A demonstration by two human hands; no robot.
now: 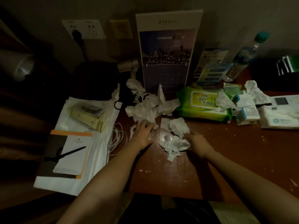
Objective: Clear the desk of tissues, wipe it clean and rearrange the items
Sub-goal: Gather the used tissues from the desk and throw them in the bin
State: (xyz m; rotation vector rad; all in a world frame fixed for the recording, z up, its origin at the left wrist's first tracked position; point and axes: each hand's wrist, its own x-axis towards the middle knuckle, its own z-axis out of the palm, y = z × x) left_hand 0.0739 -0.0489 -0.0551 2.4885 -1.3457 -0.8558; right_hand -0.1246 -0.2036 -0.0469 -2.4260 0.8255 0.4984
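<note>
Crumpled white tissues lie scattered over the brown desk [226, 152]. A big heap of tissues [148, 107] sits in the middle, and my left hand [143, 135] lies on its near edge with fingers spread over a piece. A smaller crumpled tissue wad [174, 144] lies to the right; my right hand [198, 143] touches its right side, fingers curled into it. More tissues [252, 91] lie at the back right. A green pack of wet wipes [203, 104] rests behind the wad.
Papers, a notepad with a pen [71, 152] and small boxes [87, 115] lie on the left, beside white cables [118, 138]. A calendar [168, 50] stands at the back, with leaflets, a water bottle [242, 57] and tissue packs [278, 118] to the right. Small paper bits dot the desk.
</note>
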